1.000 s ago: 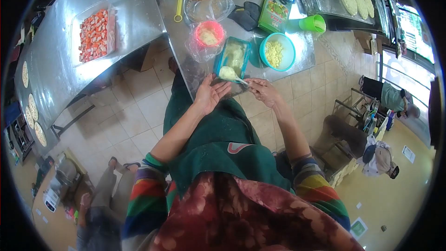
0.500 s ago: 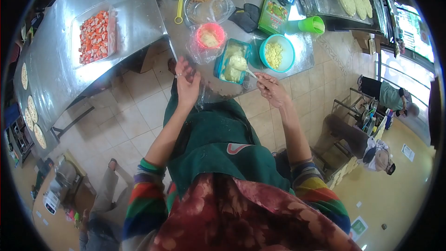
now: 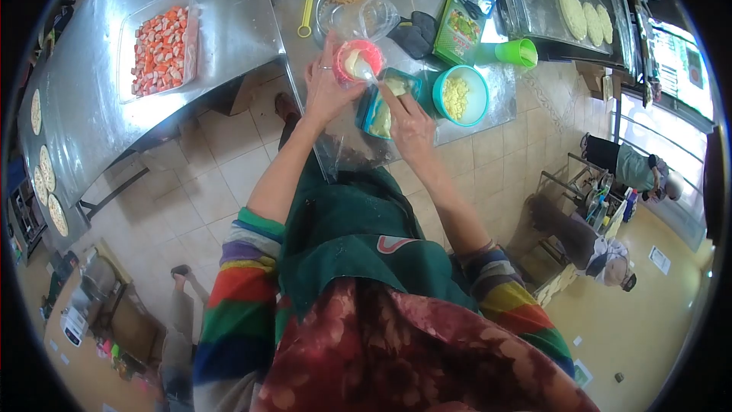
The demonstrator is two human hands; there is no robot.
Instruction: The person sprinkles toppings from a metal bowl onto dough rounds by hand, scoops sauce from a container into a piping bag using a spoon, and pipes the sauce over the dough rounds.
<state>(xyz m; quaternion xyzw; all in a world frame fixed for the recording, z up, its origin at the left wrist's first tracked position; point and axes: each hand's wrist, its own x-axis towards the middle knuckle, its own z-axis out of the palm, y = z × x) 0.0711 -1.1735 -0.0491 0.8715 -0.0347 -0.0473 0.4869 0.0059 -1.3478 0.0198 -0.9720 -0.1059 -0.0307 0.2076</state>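
R hand (image 3: 412, 123) pinching pale slim spoon (image 3: 367, 71), now moved from rect. teal plastic tub (image 3: 367, 116) by metal worktop's (image 3: 499, 93) near edge to round pink plastic bowl (image 3: 370, 51) further in; L hand (image 3: 326, 90) now curled round bowl, so work's prob. shifted there.
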